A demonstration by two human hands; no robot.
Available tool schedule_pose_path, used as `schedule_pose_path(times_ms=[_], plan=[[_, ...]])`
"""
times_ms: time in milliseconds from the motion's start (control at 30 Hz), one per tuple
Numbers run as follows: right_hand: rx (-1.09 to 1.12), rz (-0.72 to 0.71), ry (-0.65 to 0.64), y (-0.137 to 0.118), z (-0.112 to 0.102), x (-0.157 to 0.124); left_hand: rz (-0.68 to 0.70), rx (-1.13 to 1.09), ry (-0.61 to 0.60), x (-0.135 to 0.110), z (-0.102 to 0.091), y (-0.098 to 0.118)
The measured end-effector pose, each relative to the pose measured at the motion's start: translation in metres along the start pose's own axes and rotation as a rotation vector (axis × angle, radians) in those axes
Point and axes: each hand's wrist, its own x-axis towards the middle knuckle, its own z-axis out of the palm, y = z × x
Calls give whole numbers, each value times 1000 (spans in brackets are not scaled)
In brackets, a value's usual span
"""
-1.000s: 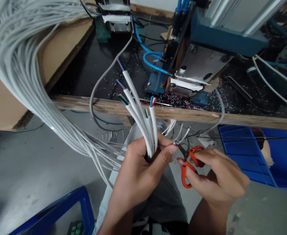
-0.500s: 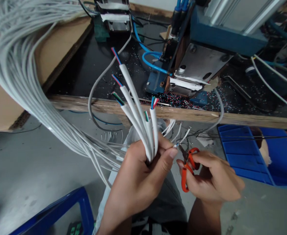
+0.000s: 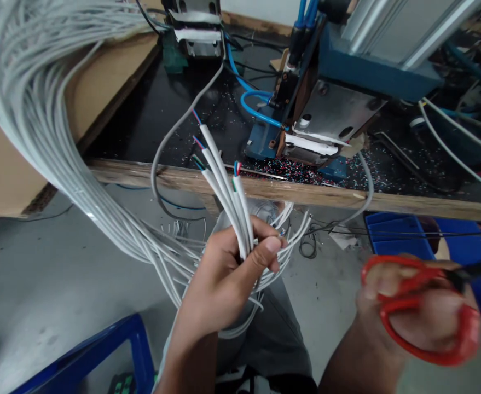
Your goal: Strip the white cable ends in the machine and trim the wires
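My left hand (image 3: 236, 268) is closed around several white cables (image 3: 224, 183) that fan upward, with coloured inner wires bare at their tips. Between its thumb and forefinger is another short cable end, mostly hidden by the fingertips. Off to the right, my right hand (image 3: 388, 293) holds red-handled scissors (image 3: 402, 303), smeared by motion, the dark blades pointing right and away from the cables. A thick bundle of white cables (image 3: 112, 219) runs down from the upper left to my lap, behind the left hand. More loose cable ends (image 3: 300, 235) show just right of that hand.
The bench's wooden edge (image 3: 314, 192) crosses in front of me. On it stands a machine with a metal plate (image 3: 330, 109), blue air hoses (image 3: 260, 112) and scattered wire scraps (image 3: 293, 167). Cardboard (image 3: 112, 71) lies left, a blue bin (image 3: 400, 232) right, a blue stool (image 3: 137, 350) lower left.
My right hand has swung with the scissors away from the pinched cable end, to the right and nearer the camera. My left hand and its cables have shifted slightly left and down.
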Motion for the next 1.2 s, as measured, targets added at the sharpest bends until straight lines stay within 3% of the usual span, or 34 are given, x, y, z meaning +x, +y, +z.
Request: schedule_pose_path(times_ms=[67,167,267,433,600,833,1200], plan=[[78,-23,38,-3,20,-9,-10,-2,2,-1,3,2],[97,3,-74,-10,36,-18,-31,-22,0,-2,5,4],[24,14,-221,-12,36,-21,-40,-29,-3,-2,4,5],[-135,-3,-352,-11,31,-23,-47,-60,-11,-3,3,3],[-175,-38,-357,-10,34,-22,-53,-180,-37,-5,0,-1],[-212,-62,-389,-5,34,-23,-59,-749,-126,1,-14,-2],[-320,-119,-352,-8,37,-21,-63,-809,-232,2,-21,-4]])
